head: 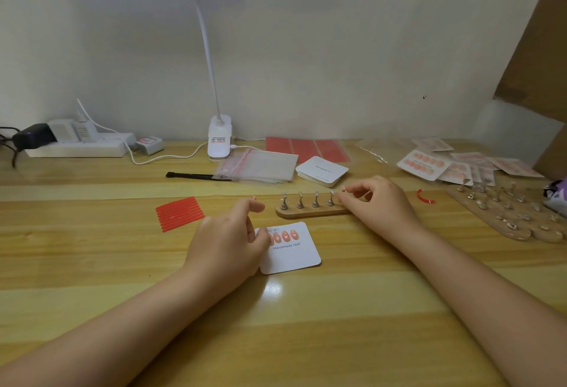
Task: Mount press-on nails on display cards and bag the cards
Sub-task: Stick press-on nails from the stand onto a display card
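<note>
On the desk [122, 264], the left hand [228, 241] rests curled on the white card [294, 256] bearing four nails [285, 235], while the right hand [379, 202] has its grip pinched at the wooden stand's [306, 213] right end.

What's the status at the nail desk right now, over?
Left hand holds card down. Right hand pinching at wooden stand. Nothing blocking.

Glossy wooden table [306, 310] — matt paper card [294, 256], metal pegs [316, 199].
</note>
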Tool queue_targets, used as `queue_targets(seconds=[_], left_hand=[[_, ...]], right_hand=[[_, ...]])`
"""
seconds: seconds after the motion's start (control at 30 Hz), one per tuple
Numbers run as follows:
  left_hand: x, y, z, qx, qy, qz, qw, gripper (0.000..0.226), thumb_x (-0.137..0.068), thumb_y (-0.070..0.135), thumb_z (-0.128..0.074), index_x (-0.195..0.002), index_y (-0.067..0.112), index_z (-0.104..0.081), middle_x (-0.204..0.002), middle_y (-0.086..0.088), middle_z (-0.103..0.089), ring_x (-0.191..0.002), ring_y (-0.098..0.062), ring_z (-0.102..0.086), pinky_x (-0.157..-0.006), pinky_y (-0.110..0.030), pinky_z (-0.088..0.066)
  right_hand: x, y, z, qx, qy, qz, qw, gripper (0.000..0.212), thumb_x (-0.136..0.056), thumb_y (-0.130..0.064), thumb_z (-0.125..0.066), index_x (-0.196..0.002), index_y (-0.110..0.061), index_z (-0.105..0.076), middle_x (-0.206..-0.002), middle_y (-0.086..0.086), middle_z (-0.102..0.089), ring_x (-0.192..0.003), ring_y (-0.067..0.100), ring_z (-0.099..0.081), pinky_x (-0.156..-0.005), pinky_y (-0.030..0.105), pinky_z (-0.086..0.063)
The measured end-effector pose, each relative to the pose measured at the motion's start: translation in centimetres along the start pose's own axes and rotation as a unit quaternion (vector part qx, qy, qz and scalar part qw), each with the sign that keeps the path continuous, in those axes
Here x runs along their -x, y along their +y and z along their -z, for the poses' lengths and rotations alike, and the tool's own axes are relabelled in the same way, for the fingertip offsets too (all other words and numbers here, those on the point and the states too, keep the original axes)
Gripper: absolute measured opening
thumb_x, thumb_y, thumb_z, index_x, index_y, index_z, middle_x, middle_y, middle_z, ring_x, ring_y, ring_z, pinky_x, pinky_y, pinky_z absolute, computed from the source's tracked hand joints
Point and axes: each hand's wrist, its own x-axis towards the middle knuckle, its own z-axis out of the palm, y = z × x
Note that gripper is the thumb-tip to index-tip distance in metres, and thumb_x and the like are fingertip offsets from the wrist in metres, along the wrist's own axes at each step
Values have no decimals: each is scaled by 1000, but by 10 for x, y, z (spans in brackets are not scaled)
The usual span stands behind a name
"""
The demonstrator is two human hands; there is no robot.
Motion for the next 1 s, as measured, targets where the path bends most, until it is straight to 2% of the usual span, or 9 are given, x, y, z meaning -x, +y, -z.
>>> queue_targets(seconds=[0.1,0.27,0.33,0.43,0.5,0.6,0.73,0.87,1.0], left_hand=[[0,-1,-1,7,3,0,1000,30,-89,27,-58,-119,30,-54,-66,9,-55,-69,-6,-53,-65,-30,-31],[-1,-2,-2,8,7,-10,1000,29,-91,26,-57,-119,29,-55,-66,9,-55,-69,-6,-54,-65,-30,-33],[0,-2,-2,8,15,-15,1000,27,-91,25,-57,-118,29,-56,-65,10,-55,-68,-4,-54,-64,-29,-32],[1,1,0,27,38,-34,998,22,-92,25,-59,-113,31,-58,-65,13,-56,-63,-2,-53,-64,-27,-33],[1,4,2,51,57,-58,995,18,-92,29,-59,-110,33,-58,-73,17,-57,-66,-1,-54,-68,-31,-39],[2,7,7,75,77,-94,990,21,-94,38,-55,-114,33,-59,-91,20,-57,-80,0,-56,-76,-39,-49],[2,8,9,82,71,-115,987,41,-90,48,-49,-124,28,-59,-107,14,-55,-85,-8,-59,-81,-45,-50],[2,9,8,75,69,-135,986,39,-88,43,-58,-122,26,-63,-106,13,-57,-82,-9,-59,-80,-47,-50],[2,9,7,68,79,-150,983,29,-81,37,-63,-106,23,-70,-95,13,-62,-76,-9,-58,-72,-47,-50]], right_hand=[[1,1,-3,-4,12,23,1000,6,-83,-32,-73,-82,-26,-73,-77,-21,-54,-76,6,-52,-68,24,-36],[4,-4,-4,61,16,74,995,5,-87,-21,-68,-86,-20,-73,-86,-8,-61,-86,18,-56,-73,31,-42],[7,-7,-4,79,44,104,990,7,-89,-14,-63,-91,-15,-70,-91,-2,-63,-88,21,-57,-74,33,-45],[12,-16,0,24,113,149,982,7,-93,-13,-58,-93,-12,-64,-90,0,-62,-78,18,-58,-64,28,-43],[17,-28,-1,-23,128,181,975,7,-94,-12,-58,-91,-10,-64,-83,0,-62,-70,15,-56,-59,23,-39],[28,-47,-10,-94,108,232,962,6,-90,-6,-64,-86,-8,-68,-75,1,-64,-66,12,-55,-60,23,-43],[41,-59,-23,-131,60,292,946,7,-85,-5,-71,-91,-8,-74,-79,-3,-70,-71,8,-61,-64,21,-49],[45,-61,-24,-160,38,318,934,12,-84,-3,-72,-95,-8,-75,-83,1,-73,-76,15,-67,-66,33,-54],[47,-62,-25,-153,31,350,924,12,-82,-2,-72,-94,-5,-75,-81,4,-73,-73,17,-67,-63,36,-54]])
